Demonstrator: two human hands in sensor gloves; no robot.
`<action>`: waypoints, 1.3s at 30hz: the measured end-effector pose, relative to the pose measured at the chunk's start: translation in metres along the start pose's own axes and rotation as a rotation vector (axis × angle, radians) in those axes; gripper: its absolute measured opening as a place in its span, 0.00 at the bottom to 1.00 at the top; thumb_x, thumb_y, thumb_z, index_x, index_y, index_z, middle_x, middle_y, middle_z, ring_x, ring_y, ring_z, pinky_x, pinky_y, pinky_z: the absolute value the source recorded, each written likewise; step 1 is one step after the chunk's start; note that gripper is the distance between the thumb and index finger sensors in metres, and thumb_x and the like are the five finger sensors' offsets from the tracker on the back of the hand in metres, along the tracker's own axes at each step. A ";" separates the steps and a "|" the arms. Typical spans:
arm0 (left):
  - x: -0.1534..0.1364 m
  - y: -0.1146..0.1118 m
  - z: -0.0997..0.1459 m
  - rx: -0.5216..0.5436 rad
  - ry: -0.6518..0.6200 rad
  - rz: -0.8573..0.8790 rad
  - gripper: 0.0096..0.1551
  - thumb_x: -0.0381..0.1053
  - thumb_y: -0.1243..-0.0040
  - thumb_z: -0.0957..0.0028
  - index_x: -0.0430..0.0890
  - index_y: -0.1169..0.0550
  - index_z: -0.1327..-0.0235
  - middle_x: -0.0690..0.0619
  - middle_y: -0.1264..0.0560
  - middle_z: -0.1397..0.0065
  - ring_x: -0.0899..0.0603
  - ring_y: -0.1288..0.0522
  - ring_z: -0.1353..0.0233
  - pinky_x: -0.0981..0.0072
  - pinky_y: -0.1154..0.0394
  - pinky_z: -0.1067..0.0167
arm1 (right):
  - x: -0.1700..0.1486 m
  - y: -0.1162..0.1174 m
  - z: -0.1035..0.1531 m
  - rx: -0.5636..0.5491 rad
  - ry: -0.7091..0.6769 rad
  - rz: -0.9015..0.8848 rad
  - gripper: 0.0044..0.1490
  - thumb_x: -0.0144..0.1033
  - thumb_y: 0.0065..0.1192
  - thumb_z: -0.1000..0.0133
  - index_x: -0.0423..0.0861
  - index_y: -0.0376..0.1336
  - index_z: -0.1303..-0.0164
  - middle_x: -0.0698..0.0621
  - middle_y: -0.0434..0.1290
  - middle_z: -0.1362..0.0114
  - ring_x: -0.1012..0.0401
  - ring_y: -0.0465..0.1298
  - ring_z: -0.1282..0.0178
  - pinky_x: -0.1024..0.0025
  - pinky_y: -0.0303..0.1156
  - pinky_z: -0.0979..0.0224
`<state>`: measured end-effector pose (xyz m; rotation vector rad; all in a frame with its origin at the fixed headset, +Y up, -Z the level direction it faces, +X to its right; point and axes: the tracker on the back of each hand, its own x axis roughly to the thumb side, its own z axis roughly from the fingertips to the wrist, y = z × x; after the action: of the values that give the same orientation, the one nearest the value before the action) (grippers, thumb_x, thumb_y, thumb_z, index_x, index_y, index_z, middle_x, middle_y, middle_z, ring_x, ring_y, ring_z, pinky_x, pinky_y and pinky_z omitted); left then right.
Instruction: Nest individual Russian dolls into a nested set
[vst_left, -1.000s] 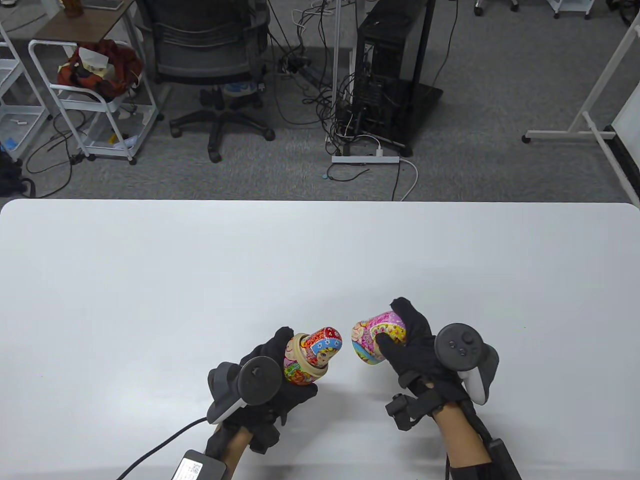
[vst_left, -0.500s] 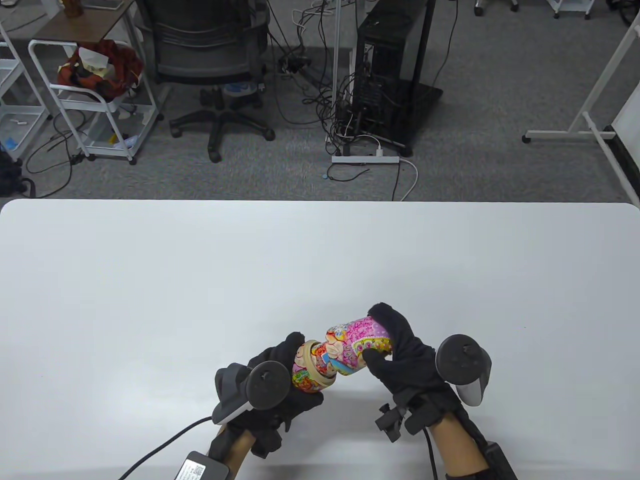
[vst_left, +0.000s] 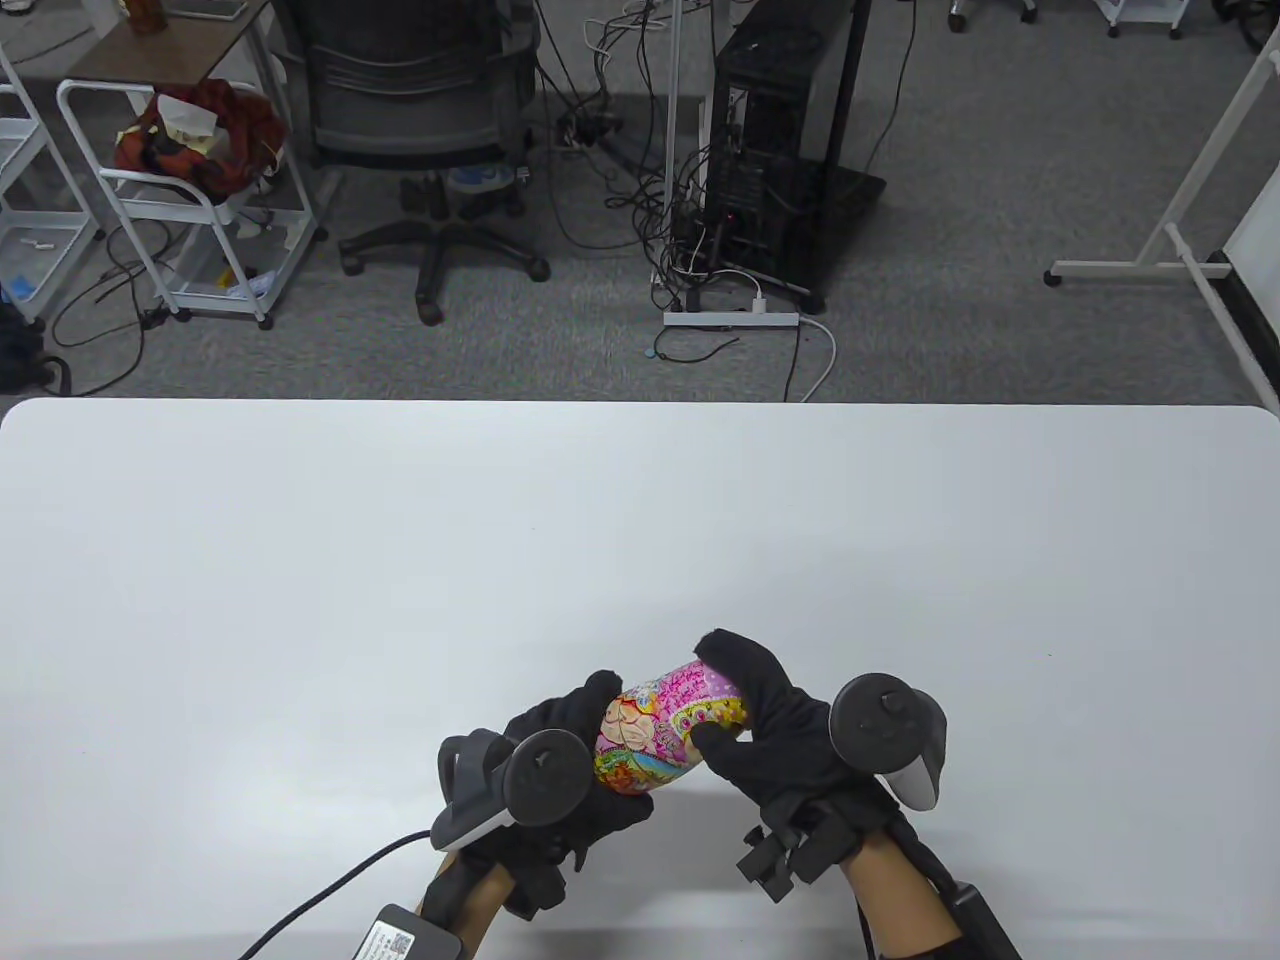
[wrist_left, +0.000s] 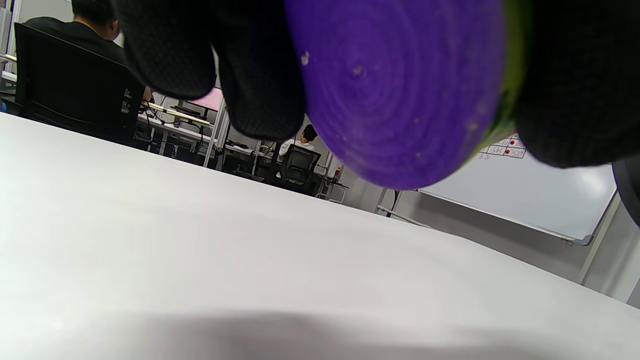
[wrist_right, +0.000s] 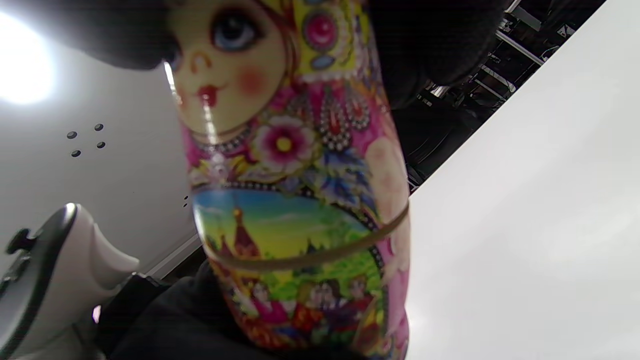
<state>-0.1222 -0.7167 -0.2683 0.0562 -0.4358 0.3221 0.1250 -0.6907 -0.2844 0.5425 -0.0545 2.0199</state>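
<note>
A large pink painted Russian doll (vst_left: 665, 733) lies tilted between both hands, just above the white table (vst_left: 400, 560). Its top half now sits on its bottom half, with a thin seam showing in the right wrist view (wrist_right: 300, 260). My left hand (vst_left: 575, 745) grips the bottom half; its purple base fills the left wrist view (wrist_left: 400, 85). My right hand (vst_left: 745, 715) grips the top half, thumb and fingers around it. The smaller doll inside is hidden.
The table's near edge runs under my wrists. A cable and small box (vst_left: 405, 935) trail from my left arm. Beyond the far edge are an office chair (vst_left: 420, 120), a cart (vst_left: 190, 190) and a computer tower (vst_left: 780, 130).
My right hand moved left and brought the doll's top half down over the smaller doll and onto the bottom half in my left hand. The smaller doll is now covered.
</note>
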 end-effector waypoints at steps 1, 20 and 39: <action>0.000 0.000 0.000 0.003 -0.002 0.002 0.72 0.79 0.28 0.67 0.45 0.50 0.23 0.48 0.32 0.23 0.44 0.20 0.31 0.43 0.26 0.31 | 0.000 0.000 0.000 -0.001 0.000 0.000 0.48 0.62 0.61 0.49 0.60 0.43 0.24 0.42 0.52 0.18 0.43 0.70 0.26 0.47 0.69 0.27; 0.018 0.002 0.003 0.001 0.074 0.092 0.73 0.81 0.28 0.70 0.39 0.43 0.25 0.41 0.25 0.31 0.41 0.13 0.42 0.42 0.22 0.36 | 0.019 0.012 0.008 -0.290 0.138 0.191 0.49 0.71 0.51 0.48 0.48 0.48 0.28 0.33 0.64 0.33 0.47 0.82 0.51 0.54 0.80 0.50; -0.055 -0.004 -0.012 -0.065 0.217 0.047 0.68 0.79 0.43 0.58 0.45 0.59 0.20 0.38 0.54 0.16 0.30 0.46 0.17 0.29 0.44 0.27 | 0.019 0.036 -0.103 -0.119 0.300 0.512 0.54 0.63 0.69 0.51 0.67 0.39 0.25 0.50 0.46 0.15 0.48 0.66 0.22 0.51 0.65 0.19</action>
<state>-0.1634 -0.7353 -0.3020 -0.0524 -0.2323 0.3559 0.0510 -0.6658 -0.3626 0.1490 -0.1413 2.5579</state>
